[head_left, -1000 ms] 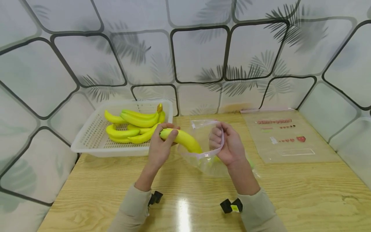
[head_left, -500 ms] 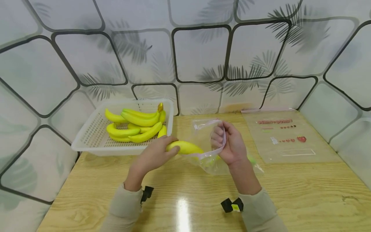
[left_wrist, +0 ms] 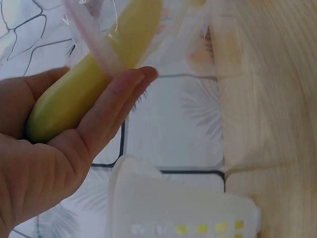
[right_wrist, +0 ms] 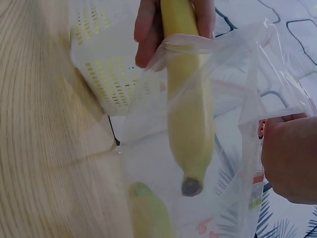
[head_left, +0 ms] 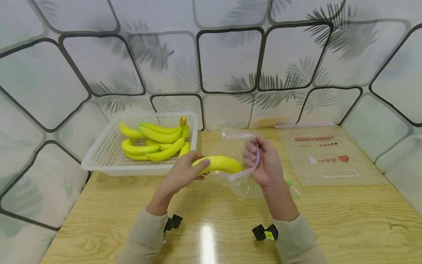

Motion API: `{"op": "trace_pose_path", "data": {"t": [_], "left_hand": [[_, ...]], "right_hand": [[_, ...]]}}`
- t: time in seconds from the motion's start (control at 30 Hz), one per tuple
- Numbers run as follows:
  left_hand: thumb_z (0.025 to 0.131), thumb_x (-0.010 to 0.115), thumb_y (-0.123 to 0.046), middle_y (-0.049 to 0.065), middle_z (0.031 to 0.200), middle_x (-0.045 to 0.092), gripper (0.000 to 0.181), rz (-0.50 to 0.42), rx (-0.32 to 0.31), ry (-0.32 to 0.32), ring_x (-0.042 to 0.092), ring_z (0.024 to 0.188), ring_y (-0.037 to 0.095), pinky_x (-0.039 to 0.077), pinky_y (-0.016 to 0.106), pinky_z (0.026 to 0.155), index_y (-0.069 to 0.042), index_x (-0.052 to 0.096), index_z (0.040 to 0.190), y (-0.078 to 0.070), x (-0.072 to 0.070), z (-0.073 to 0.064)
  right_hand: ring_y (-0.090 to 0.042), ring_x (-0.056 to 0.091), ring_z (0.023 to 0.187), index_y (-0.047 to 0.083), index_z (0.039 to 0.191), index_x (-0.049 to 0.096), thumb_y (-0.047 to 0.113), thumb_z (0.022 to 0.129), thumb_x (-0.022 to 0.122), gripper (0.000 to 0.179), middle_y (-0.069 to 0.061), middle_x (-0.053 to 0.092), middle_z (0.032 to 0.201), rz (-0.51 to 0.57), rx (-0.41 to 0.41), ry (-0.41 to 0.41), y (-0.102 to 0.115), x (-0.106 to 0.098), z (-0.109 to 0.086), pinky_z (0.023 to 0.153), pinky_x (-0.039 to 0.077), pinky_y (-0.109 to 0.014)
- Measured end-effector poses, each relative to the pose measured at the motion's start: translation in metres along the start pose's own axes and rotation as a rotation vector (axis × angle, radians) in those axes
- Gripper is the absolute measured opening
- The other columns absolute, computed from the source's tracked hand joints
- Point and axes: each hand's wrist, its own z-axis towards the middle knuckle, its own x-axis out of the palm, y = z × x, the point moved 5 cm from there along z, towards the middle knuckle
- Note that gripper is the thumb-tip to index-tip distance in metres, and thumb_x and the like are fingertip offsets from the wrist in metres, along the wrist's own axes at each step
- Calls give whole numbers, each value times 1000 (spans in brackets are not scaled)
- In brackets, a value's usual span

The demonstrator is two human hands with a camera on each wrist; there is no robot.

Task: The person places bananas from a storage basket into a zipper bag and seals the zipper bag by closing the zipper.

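Observation:
My left hand [head_left: 180, 173] holds a yellow banana [head_left: 222, 164] by one end, thumb on top. In the right wrist view, the banana's dark-tipped end lies inside a clear zip bag [right_wrist: 143, 124], seen through its film. My right hand [head_left: 267, 165] grips the bag's pinkish rim with curled fingers and holds its mouth wide. A second banana [right_wrist: 148, 213] is lower in the bag. The left wrist view shows the bag's rim crossing the banana [left_wrist: 74, 99] close to my left fingertips.
A white perforated basket [head_left: 99, 170] with several bananas [head_left: 161, 135] stands at the back left. Another clear zip bag [head_left: 336, 172], printed with red lettering and hearts, lies flat at the back right. A patterned wall covering [head_left: 227, 62] encloses the wooden table [head_left: 132, 212].
My left hand has dipped, then turned and moved slightly right, carrying the banana from the bag's mouth further into the bag. My right hand has kept its grip on the rim, almost unmoved.

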Motion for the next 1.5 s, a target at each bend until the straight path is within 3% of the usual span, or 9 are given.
{"op": "trace_pose_path", "data": {"t": [0.1, 0.27, 0.47, 0.57, 0.67, 0.8, 1.07, 1.27, 1.5], "left_hand": [[103, 56, -22, 25, 123, 54, 39, -151, -10, -33, 69, 99, 33, 60, 38, 79, 4, 46, 130, 2, 2, 2], [104, 52, -21, 24, 124, 50, 41, -224, -20, -51, 67, 99, 33, 60, 41, 79, 1, 40, 136, 2, 7, 3], [101, 45, -13, 22, 128, 42, 49, -197, -44, 10, 56, 109, 32, 55, 47, 90, -7, 27, 146, -3, 16, -1], [98, 43, -11, 21, 131, 43, 50, -146, -38, 1, 53, 112, 29, 52, 42, 90, -9, 29, 146, -5, 18, -2], [102, 42, -13, 21, 129, 44, 45, -160, -26, -22, 55, 110, 29, 52, 42, 92, -7, 30, 146, -6, 17, -2], [106, 44, -15, 22, 123, 42, 43, -238, 0, -50, 60, 104, 30, 53, 46, 94, -2, 31, 145, -6, 18, -2], [107, 45, -17, 22, 125, 46, 38, -284, 32, -64, 61, 102, 25, 55, 41, 93, 6, 46, 138, -10, 18, -1], [105, 48, -14, 19, 128, 49, 36, -391, 51, -62, 60, 111, 31, 51, 39, 98, 4, 47, 136, -17, 17, -4], [98, 59, -8, 16, 133, 48, 43, -387, 96, -41, 61, 113, 29, 50, 37, 100, -2, 46, 139, -24, 19, -8]], "right_hand": [[-9, 17, 61, 8, 81, 53, 28, 111, 22, 48, -1, 50, 65, -7, 10, -10, -1, -1, 1, 51, 18, -19], [-9, 17, 61, 9, 81, 53, 27, 110, 21, 47, 0, 49, 64, -51, 7, -48, -1, -4, 2, 50, 18, -19], [-8, 16, 61, 12, 79, 51, 28, 110, 23, 45, 3, 46, 63, -135, -41, -133, 2, -7, 1, 47, 23, -17], [-8, 17, 61, 13, 79, 50, 28, 110, 24, 44, 4, 45, 63, -158, -62, -167, 3, -8, 1, 46, 24, -16], [-8, 18, 60, 13, 79, 51, 27, 110, 25, 43, 3, 45, 63, -166, -69, -176, 4, -8, 1, 46, 26, -16], [-9, 20, 59, 13, 79, 51, 27, 110, 25, 43, 3, 46, 63, -177, -68, -166, 4, -8, 0, 46, 27, -16], [-9, 19, 60, 12, 79, 52, 28, 110, 24, 44, 3, 47, 63, -156, -61, -120, 6, -3, -1, 47, 24, -17], [-9, 16, 61, 10, 80, 51, 26, 110, 23, 44, 2, 47, 63, -95, -49, -73, 5, 0, 0, 49, 19, -18], [-9, 17, 62, 9, 82, 52, 28, 111, 22, 46, -1, 50, 65, -13, -27, 1, 7, 5, -3, 48, 25, -19]]}}
